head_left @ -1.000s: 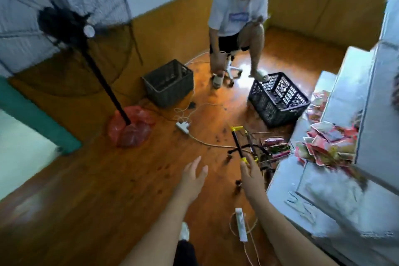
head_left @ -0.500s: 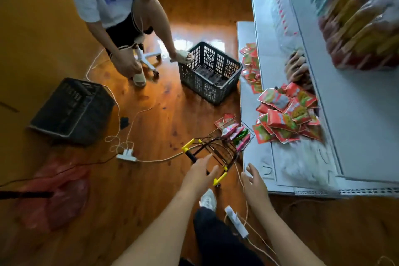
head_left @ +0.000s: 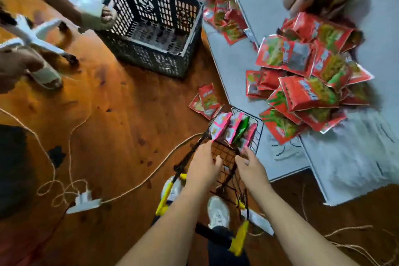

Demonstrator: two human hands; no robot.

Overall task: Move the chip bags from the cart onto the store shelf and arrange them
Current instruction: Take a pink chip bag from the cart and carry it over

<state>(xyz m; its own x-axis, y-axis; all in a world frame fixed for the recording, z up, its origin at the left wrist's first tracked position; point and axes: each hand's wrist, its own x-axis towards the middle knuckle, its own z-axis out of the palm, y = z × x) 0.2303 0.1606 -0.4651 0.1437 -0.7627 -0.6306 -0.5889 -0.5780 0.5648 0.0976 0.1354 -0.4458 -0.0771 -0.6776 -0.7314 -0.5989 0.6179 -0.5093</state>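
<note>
Both hands reach down into a small black wire cart [head_left: 226,157] with yellow handle ends that stands on the wooden floor [head_left: 121,114] just beside the low grey store shelf [head_left: 248,67]. The left hand [head_left: 204,167] lies over the near left side of the cart, fingers spread and only slightly bent, their tips touching the wire mesh; it holds nothing that can be seen. The right hand [head_left: 251,168] is at the near right side of the cart, fingers loosely extended toward the bags, thumb out to the left; whether its fingertips touch a bag or only the wire cannot be told, and it grips nothing clearly.

In the far end of the cart stand several chip bags [head_left: 232,127], pink ones with a green one among them, upright and pressed together. A pile of red chip bags [head_left: 302,84] lies loosely heaped on the shelf, just right of the cart, and a second scatter of red bags [head_left: 220,4] lies farther along the shelf edge. Two red bags [head_left: 205,100] lie on the floor between the cart and a black plastic crate [head_left: 155,26].

At the upper left, another person's foot in a light sandal [head_left: 95,19] rests against the crate, beside a white chair base [head_left: 36,36]. A white power strip [head_left: 84,202] with cords lies on the floor at the left.
</note>
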